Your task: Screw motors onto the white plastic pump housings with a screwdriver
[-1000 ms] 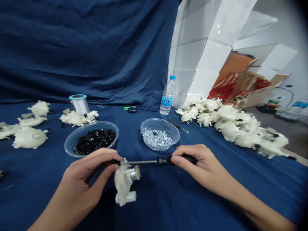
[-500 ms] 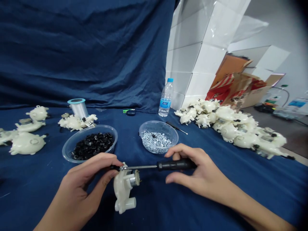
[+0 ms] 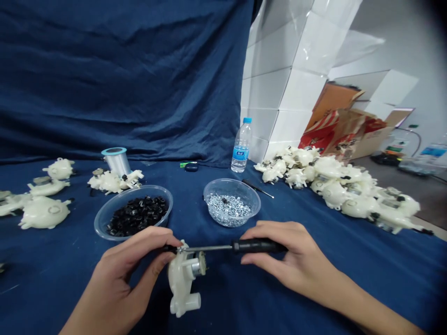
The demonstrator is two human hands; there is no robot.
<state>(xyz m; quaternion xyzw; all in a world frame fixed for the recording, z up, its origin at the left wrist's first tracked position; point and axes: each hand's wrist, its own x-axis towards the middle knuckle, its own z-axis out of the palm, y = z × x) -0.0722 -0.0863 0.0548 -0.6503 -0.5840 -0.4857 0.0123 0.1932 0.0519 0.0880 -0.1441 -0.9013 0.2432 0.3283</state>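
Observation:
My left hand (image 3: 120, 274) pinches the top of a cream plastic pump housing (image 3: 181, 284) with a small metal motor on its side, holding it upright just above the blue cloth. My right hand (image 3: 286, 260) grips the black handle of a screwdriver (image 3: 240, 246), which lies level with its metal tip pressed against the housing's top at my left fingertips. Just beyond the hands stand two clear bowls: one with black parts (image 3: 134, 215), one with silver screws (image 3: 231, 204).
A heap of cream housings (image 3: 342, 188) lies at the right, more housings (image 3: 42, 204) at the left. A spool of clear line (image 3: 117, 160), a water bottle (image 3: 240, 146), a thin second screwdriver (image 3: 258, 188) and cardboard boxes (image 3: 344, 123) stand farther back. Blue cloth (image 3: 349, 274) covers the table.
My right fingers shifted round the screwdriver handle, loosening and closing again. The housing and the left hand stayed in place; the view drifted slightly.

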